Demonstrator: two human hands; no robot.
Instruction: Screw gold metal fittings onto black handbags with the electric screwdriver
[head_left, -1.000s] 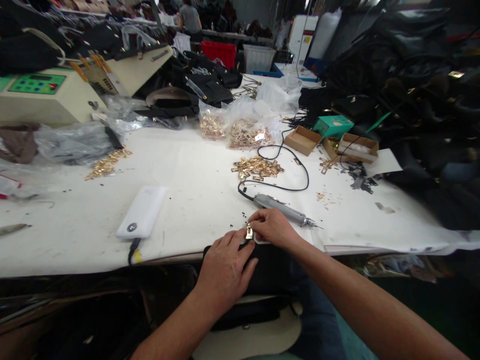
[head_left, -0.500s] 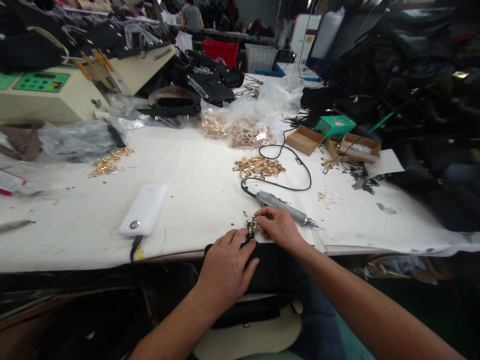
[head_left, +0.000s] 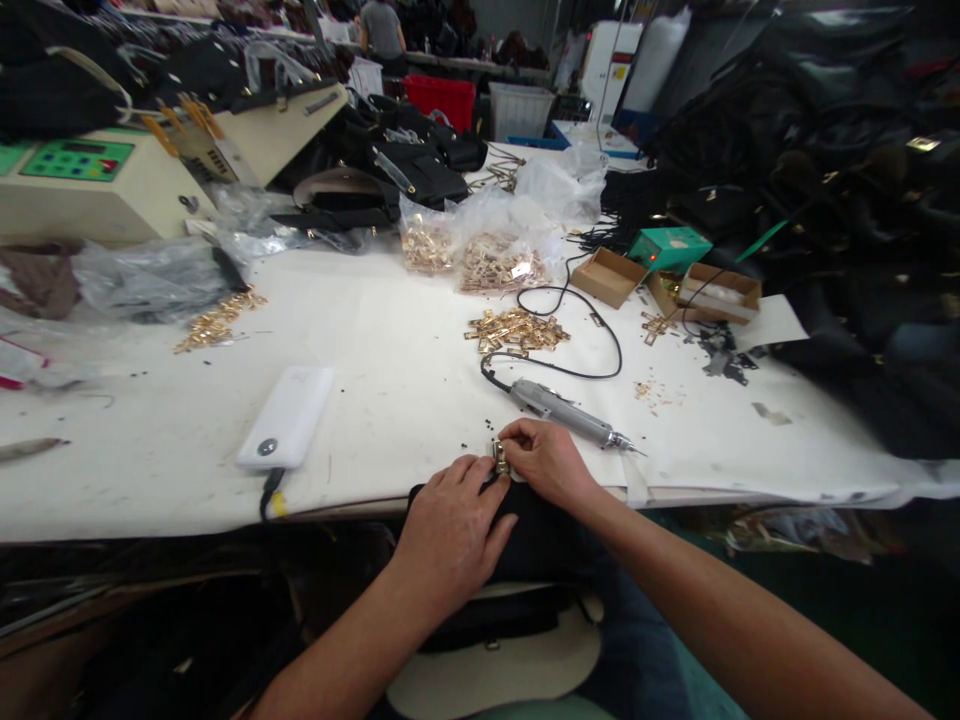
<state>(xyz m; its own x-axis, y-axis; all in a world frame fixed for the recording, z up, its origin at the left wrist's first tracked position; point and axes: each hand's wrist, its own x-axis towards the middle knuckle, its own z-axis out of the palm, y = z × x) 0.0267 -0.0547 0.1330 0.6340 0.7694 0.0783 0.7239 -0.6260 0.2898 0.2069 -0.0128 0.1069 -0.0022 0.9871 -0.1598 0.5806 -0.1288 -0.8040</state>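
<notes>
At the table's front edge, my right hand point(head_left: 547, 462) pinches a small gold metal bag fitting point(head_left: 501, 458) between thumb and fingers. The fitting sits at the end of a black bag point(head_left: 540, 530) that hangs over the edge toward my lap. My left hand point(head_left: 454, 515) grips the bag's upper end, its fingertips beside the fitting. How the fitting meets the black material is hidden by my fingers. Just beyond my right hand lies a grey electric screwdriver point(head_left: 564, 410) with its bit pointing right. Behind it is a pile of gold fittings point(head_left: 517, 332).
A white power bank point(head_left: 289, 420) with a cable lies left of my hands. Plastic bags of gold parts point(head_left: 499, 262), a cardboard box point(head_left: 609, 278) and a green box point(head_left: 670, 249) stand farther back. A beige machine point(head_left: 90, 195) is at left; black bags point(head_left: 810, 200) heap up at right.
My right hand has shifted slightly left with the fitting, which now sits down against the black end, closer to my left fingertips. The left hand has barely moved.
</notes>
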